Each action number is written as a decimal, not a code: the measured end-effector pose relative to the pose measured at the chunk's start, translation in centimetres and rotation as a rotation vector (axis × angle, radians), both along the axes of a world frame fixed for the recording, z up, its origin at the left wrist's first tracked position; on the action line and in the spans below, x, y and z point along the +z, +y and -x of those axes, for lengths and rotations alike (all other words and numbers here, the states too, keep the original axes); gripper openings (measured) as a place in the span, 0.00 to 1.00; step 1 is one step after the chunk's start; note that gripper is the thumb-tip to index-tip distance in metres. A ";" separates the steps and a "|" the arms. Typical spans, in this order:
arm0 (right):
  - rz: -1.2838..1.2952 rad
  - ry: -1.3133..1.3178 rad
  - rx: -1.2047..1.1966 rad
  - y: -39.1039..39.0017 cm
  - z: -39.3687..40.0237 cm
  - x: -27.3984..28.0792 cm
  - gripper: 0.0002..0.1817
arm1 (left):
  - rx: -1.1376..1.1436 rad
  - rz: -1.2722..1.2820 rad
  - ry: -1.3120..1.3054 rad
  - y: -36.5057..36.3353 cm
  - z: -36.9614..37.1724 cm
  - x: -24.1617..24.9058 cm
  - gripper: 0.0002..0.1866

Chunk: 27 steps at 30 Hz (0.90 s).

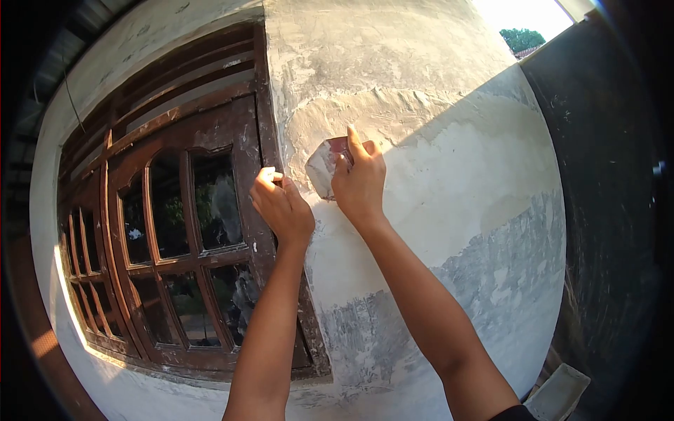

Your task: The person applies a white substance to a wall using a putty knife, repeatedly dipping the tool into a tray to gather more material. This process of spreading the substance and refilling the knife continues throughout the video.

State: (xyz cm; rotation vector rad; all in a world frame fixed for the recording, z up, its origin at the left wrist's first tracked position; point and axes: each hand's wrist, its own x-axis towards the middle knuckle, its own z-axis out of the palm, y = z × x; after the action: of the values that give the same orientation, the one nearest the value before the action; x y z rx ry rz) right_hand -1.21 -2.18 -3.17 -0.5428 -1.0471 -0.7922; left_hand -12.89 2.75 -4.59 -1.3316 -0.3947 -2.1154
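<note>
My right hand (360,179) grips a flat scraper (324,167) whose pale, plaster-smeared blade lies against the wall (449,175), close to the window frame. Its reddish handle part shows between my fingers. Fresh-looking beige plaster with a rough upper edge surrounds the blade, and smoother pale plaster spreads to the right. My left hand (282,207) is beside the dark brown window frame (265,133), left of the scraper, with its fingers curled together. Whatever those fingers hold, if anything, is too small to make out.
A brown wooden window (179,263) with glass panes fills the left side. Bare grey wall shows below the plaster. A dark wall (597,175) stands at the right, and a pale trough-like container (559,394) sits at the lower right.
</note>
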 end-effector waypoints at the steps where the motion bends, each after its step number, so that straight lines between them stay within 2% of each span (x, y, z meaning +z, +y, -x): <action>1: 0.053 0.090 0.030 0.3 -0.6 0.2 0.27 | 0.000 0.001 0.005 0.1 -0.1 0.0 0.14; 4: 0.090 0.378 0.133 -1.8 -3.6 0.7 0.26 | 0.003 -0.044 -0.008 0.1 0.0 0.1 0.14; 5: -0.017 0.423 0.236 -1.7 -4.2 1.0 0.26 | -0.006 -0.034 -0.012 0.0 -0.1 0.1 0.14; 6: -0.021 0.421 0.234 -1.7 -3.5 1.1 0.26 | -0.015 -0.026 -0.015 -0.1 -0.1 0.2 0.14; 8: -0.123 0.196 0.153 -1.6 -0.8 1.3 0.27 | -0.041 -0.040 -0.012 -0.1 -0.1 0.3 0.15; 10: 0.018 0.004 0.163 0.3 1.3 1.1 0.29 | -0.065 -0.041 -0.006 0.0 -0.1 0.0 0.15; 12: 0.023 0.155 -0.056 1.5 -0.1 1.1 0.28 | -0.045 -0.062 -0.019 0.1 -0.1 0.1 0.16; 15: -0.016 0.447 0.192 -1.7 -3.4 1.1 0.28 | -0.013 -0.075 -0.020 0.2 -0.1 0.2 0.16; 16: -0.018 0.448 0.194 -2.0 -2.9 1.2 0.28 | -0.012 -0.077 -0.019 0.2 0.1 0.2 0.16; 18: -0.018 0.207 0.201 -2.1 -1.0 1.0 0.28 | -0.011 -0.002 0.007 0.2 0.2 -0.1 0.18; 20: 0.104 0.051 0.126 -0.7 0.4 0.6 0.28 | -0.024 -0.020 -0.002 0.2 0.1 0.0 0.18; 22: 0.120 0.232 0.063 0.0 -1.1 0.8 0.28 | -0.031 -0.039 -0.004 0.0 -0.1 -0.1 0.18; 24: -0.003 0.432 0.137 -1.1 -3.6 0.8 0.28 | -0.006 -0.024 -0.014 -0.3 -0.1 0.0 0.18; 25: -0.065 0.443 0.272 -1.8 -3.9 0.7 0.27 | -0.007 -0.030 -0.014 -0.3 -0.1 0.1 0.18; 26: -0.068 0.442 0.272 -1.9 -3.3 0.6 0.27 | -0.009 -0.023 -0.009 -0.1 0.0 0.1 0.18; 27: -0.025 0.327 0.232 -2.1 -1.9 0.5 0.27 | -0.011 -0.014 -0.003 0.0 0.0 0.0 0.18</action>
State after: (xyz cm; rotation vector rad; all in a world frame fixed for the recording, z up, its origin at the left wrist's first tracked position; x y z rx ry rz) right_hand 0.71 -4.24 -2.72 -0.4998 -0.7794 -0.4913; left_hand -12.86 2.75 -4.57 -1.3250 -0.3739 -2.1257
